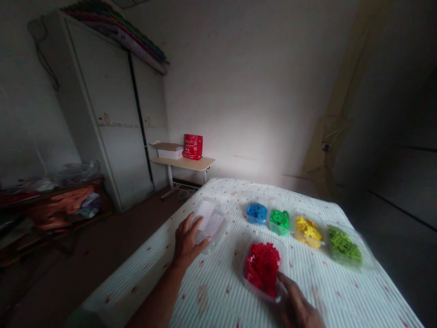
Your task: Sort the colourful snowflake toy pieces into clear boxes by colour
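My left hand (187, 241) grips the near left side of a clear plastic box (218, 224) with white paper-like pieces in it, thumb and fingers apart across it. My right hand (300, 303) is at the near right rim of another clear box full of small red plastic pieces (262, 266). One finger reaches over the rim to the red pieces; the other fingers are partly hidden and dark. Beyond it, boxes of blue pieces (256, 212), green pieces (279, 220), yellow pieces (308, 231) and light green pieces (344, 246) stand in a row.
All boxes rest on a bed-like surface with a striped, red-dotted cover (211, 291). Behind it are a small table (196, 164) with a red bag (193, 146) and a white carton (170, 152). A tall cabinet (109, 114) and a low cluttered shelf (64, 209) are at left.
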`<state>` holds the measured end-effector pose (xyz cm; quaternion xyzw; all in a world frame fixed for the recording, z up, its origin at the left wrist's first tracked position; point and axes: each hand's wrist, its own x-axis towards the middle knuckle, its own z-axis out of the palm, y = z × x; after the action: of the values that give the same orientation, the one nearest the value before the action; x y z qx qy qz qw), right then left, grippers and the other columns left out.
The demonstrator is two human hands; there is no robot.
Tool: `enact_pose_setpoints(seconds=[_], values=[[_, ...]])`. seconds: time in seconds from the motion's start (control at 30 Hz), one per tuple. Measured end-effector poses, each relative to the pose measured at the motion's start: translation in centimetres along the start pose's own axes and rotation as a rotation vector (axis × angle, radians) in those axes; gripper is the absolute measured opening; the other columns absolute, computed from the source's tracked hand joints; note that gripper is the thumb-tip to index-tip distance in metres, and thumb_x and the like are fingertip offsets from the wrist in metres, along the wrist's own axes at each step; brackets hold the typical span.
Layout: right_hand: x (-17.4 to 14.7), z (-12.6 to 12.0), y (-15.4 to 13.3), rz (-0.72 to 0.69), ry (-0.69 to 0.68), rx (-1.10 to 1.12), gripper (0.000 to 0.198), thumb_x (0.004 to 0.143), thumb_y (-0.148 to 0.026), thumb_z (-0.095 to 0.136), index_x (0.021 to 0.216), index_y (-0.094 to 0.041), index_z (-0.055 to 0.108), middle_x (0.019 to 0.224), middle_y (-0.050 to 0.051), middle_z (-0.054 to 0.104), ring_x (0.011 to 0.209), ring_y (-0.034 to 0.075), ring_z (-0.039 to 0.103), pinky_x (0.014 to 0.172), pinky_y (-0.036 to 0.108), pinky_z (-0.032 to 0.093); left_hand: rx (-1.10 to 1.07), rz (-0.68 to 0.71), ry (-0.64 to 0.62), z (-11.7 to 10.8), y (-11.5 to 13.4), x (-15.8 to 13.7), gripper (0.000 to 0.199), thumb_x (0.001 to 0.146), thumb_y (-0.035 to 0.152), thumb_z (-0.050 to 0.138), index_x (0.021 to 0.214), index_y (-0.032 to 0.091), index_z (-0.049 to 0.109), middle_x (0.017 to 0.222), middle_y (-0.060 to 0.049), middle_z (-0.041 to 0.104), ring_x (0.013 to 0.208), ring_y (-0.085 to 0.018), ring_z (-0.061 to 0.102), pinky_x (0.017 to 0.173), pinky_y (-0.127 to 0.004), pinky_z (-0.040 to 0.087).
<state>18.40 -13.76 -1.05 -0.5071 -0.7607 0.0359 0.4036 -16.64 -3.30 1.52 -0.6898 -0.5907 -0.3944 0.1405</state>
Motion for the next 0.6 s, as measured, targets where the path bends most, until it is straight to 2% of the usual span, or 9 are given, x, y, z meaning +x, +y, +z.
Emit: enact_pose_setpoints(seconds=[0.2, 0.4, 0.47, 0.6], values=[[0.0, -0.3, 0.5, -0.067, -0.046, 0.008, 0.047, 0.083, -0.02, 0.044, 0.13, -0.023, 0.045, 0.112, 0.009, 0.065, 0.084, 0.017, 0.069, 0.069, 0.022, 0.056, 0.013, 0.097, 0.099, -0.8, 1.1, 0.5, 0.057, 0.071, 0.043, 0.063, 0.122, 0.02, 0.053, 0.141, -0.014, 0.035, 0.122, -0.033, 0.038, 0.1, -0.048, 0.032], [0.2, -0.8, 0.7, -0.104, -0.103, 0.016, 0.062, 0.081, -0.009, 0.041, 0.14, -0.023, 0.029, 0.123, 0.012, 0.06, 0.1, 0.017, 0.064, 0.079, 0.023, 0.053, -0.104, 0.129, 0.146, -0.7, 0.8, 0.5, 0.056, 0.082, 0.05, 0.046, 0.129, 0.02, 0.045, 0.14, -0.014, 0.036, 0.124, -0.031, 0.038, 0.1, -0.047, 0.033], [0.2, -0.9, 0.4, -0.071, -0.108, 0.046, 0.063, 0.082, -0.01, 0.04, 0.141, -0.022, 0.026, 0.12, 0.012, 0.061, 0.093, 0.016, 0.067, 0.076, 0.023, 0.054, -0.155, 0.118, 0.166, -0.8, 0.8, 0.5, 0.057, 0.084, 0.052, 0.042, 0.131, 0.02, 0.042, 0.14, -0.014, 0.037, 0.125, -0.031, 0.037, 0.102, -0.047, 0.032], [0.4, -1.2, -0.3, 0.05, -0.122, 0.125, 0.064, 0.082, -0.012, 0.039, 0.143, -0.019, 0.02, 0.108, 0.012, 0.066, 0.062, 0.01, 0.065, 0.061, 0.02, 0.053, -0.277, 0.089, 0.173, -0.7, 1.3, 0.5, 0.059, 0.084, 0.054, 0.04, 0.132, 0.019, 0.042, 0.139, -0.014, 0.038, 0.128, -0.03, 0.035, 0.105, -0.048, 0.028]])
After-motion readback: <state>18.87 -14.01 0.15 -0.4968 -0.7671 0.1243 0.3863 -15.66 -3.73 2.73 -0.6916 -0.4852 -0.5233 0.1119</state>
